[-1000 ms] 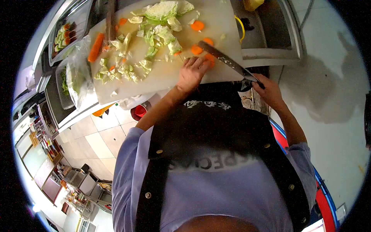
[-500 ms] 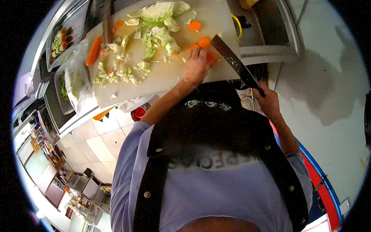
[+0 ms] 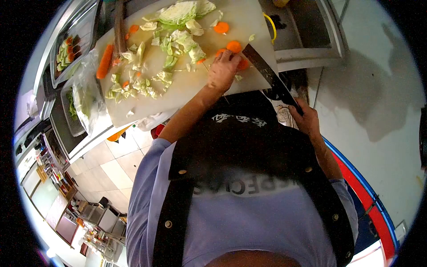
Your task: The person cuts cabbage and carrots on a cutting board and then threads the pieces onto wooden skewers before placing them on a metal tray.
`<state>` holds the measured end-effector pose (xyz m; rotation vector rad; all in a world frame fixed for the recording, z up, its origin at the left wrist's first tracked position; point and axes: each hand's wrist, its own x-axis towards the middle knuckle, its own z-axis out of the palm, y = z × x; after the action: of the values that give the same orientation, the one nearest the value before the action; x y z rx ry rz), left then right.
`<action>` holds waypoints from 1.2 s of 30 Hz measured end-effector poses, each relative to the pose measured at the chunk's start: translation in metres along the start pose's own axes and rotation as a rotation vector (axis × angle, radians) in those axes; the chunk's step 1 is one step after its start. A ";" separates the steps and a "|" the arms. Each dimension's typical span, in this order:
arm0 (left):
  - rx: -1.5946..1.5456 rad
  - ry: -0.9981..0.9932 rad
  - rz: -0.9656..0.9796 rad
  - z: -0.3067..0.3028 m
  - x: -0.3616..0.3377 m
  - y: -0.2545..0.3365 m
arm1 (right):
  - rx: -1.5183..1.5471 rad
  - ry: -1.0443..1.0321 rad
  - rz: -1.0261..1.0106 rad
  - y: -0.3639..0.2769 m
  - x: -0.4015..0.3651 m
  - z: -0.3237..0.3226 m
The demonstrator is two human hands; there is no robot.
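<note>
My left hand [image 3: 223,71] is on the white cutting board [image 3: 191,89], its fingers bent over orange carrot slices [image 3: 233,46] and partly hiding them. In my right hand [image 3: 308,116] is the handle of a dark, broad-bladed kitchen knife [image 3: 263,66]. Its blade slants up and left across the board's right edge, just right of the carrot slices and apart from my left fingers. Another carrot slice [image 3: 221,27] lies flat farther up the board. Chopped cabbage [image 3: 189,46] is scattered over the middle and left, below a larger cabbage wedge [image 3: 181,12].
A whole carrot piece [image 3: 105,61] lies at the board's left. Beyond it are a plastic bag [image 3: 89,95], a basket of greens [image 3: 71,107] and a clear tray of skewers [image 3: 66,55]. A metal sink [image 3: 307,58] with a yellow loop [image 3: 272,27] borders the right side.
My left hand has shifted slightly left and down, its fingers still over the carrot slices. The knife has moved a little left and down with my right hand.
</note>
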<state>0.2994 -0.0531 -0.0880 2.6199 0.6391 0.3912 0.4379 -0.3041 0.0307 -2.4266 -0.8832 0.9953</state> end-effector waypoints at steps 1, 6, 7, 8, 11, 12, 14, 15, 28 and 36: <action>0.020 -0.004 -0.003 0.000 -0.001 0.000 | -0.015 0.021 -0.041 0.002 -0.001 0.001; 0.218 -0.001 -0.014 -0.002 -0.011 -0.012 | -0.028 0.080 -0.143 0.014 -0.006 0.009; 0.179 0.026 -0.005 -0.009 -0.010 -0.009 | -0.025 0.070 -0.137 0.014 -0.007 0.009; 0.140 0.055 0.002 -0.017 -0.012 -0.005 | -0.023 0.059 -0.132 0.013 -0.007 0.009; 0.082 0.097 0.023 -0.024 -0.013 0.004 | -0.021 0.030 -0.113 0.011 -0.009 0.009; 0.071 0.104 0.030 -0.023 -0.014 0.005 | -0.023 0.022 -0.105 0.011 -0.009 0.008; 0.057 0.024 -0.013 -0.017 -0.016 0.003 | -0.022 0.008 -0.118 0.013 -0.009 0.008; 0.051 -0.016 -0.035 -0.015 -0.017 0.003 | -0.021 0.000 -0.125 0.014 -0.008 0.008; 0.025 -0.032 -0.061 -0.008 -0.014 0.004 | -0.122 0.048 -0.178 0.016 -0.010 0.013; 0.060 0.036 -0.061 -0.010 -0.002 0.017 | -0.064 0.195 -0.163 -0.004 0.019 0.003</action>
<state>0.3000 -0.0648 -0.0719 2.6477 0.7519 0.4067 0.4448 -0.2884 0.0216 -2.4076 -1.0369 0.6689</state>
